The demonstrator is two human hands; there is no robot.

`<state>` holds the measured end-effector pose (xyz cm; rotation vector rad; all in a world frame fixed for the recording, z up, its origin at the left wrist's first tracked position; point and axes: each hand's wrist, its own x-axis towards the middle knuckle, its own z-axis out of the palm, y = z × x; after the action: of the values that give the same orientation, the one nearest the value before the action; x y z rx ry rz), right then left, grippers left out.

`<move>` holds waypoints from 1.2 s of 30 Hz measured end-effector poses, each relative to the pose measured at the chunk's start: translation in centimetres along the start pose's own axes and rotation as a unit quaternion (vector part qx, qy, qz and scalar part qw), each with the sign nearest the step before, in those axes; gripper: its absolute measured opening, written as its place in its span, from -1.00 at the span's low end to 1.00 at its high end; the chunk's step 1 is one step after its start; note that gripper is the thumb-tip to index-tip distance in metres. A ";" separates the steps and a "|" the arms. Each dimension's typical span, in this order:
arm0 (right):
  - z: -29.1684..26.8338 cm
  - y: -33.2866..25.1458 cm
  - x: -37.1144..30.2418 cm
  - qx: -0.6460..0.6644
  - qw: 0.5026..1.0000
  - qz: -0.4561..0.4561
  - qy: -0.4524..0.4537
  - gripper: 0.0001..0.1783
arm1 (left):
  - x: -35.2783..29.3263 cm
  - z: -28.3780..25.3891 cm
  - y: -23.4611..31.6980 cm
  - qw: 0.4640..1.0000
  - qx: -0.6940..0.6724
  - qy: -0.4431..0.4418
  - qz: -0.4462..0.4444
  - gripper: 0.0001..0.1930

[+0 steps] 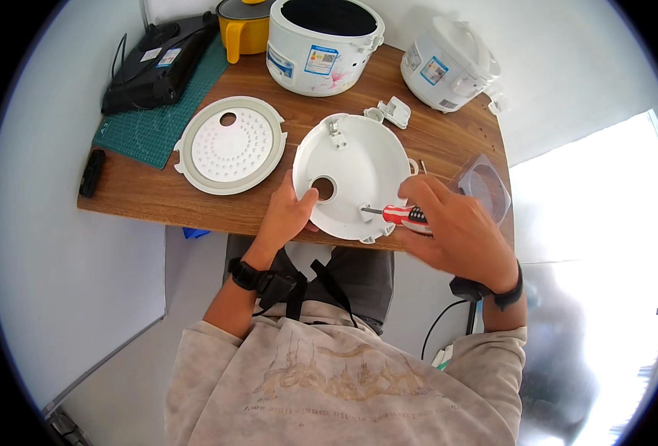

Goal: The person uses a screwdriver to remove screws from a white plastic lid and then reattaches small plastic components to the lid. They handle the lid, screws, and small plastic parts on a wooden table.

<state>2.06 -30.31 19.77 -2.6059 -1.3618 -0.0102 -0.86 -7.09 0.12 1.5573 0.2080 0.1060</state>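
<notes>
My left hand (290, 212) grips the near-left rim of a round white rice cooker lid shell (362, 167), thumb beside its round hole. The shell lies hollow side up at the table's front edge. My right hand (455, 227) is closed around a red, white and black screwdriver (399, 214). Its shaft points left, and the tip meets a small white bracket (366, 213) inside the shell. A metal hinge piece (337, 135) sits near the shell's far rim. Left of the shell lies a round white inner lid (232, 147) with a grey edge and many small dimples.
A white rice cooker body (323, 52), a lidded rice cooker (448, 65) and a yellow pot (245, 36) stand at the back. A black appliance (161, 67) rests on a green cutting mat (139, 139). Small white parts (394, 113) and a clear plastic tray (485, 187) lie nearby.
</notes>
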 end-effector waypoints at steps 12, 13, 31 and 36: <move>1.2 0.1 -0.1 0.062 0.996 -0.043 0.036 -0.67 | -0.2 0.2 0.4 0.999 -0.026 0.018 -0.030 -0.55; 1.4 0.1 0.0 0.046 0.997 -0.045 0.052 -0.68 | -0.3 0.2 0.4 0.998 -0.038 0.018 -0.040 -0.55; 4.7 -0.2 0.0 -0.168 0.937 0.111 0.286 -0.69 | -1.8 1.7 0.1 0.994 -0.089 0.056 -0.037 -0.64; 5.6 1.0 0.4 -0.125 0.923 0.136 0.336 -0.76 | -3.0 2.6 0.9 0.990 -0.122 0.054 -0.049 -0.62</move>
<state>2.65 -29.56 14.16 -2.5690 -0.7840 -0.9936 -3.18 -10.17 1.24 1.2965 0.3437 0.1325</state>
